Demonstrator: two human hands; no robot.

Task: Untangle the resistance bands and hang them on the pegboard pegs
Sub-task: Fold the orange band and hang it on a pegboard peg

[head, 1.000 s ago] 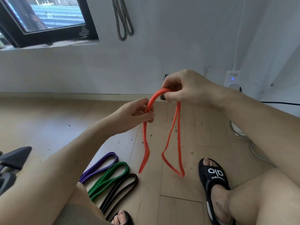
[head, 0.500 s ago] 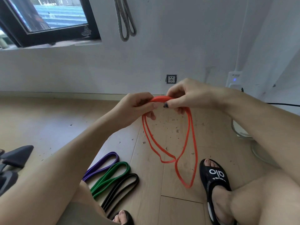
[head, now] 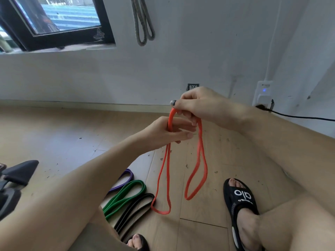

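The top of the orange band (head: 200,151) is pinched by the right hand (head: 201,105) and gripped just below by the left hand (head: 166,133). Two loops are suspended above the wooden floor (head: 54,134), beside the purple band (head: 125,178), green band (head: 125,194) and black band (head: 134,209).

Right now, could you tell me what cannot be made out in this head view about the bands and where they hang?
- Grey band on the wall: its top and whatever holds it are cut off by the upper edge.
- Purple band, green band and black band: near ends hidden behind the left forearm and leg.
- Orange band: the stretch inside the right hand and under the left hand fingers is covered, so any remaining twist is unclear.
- No pegboard is in view.
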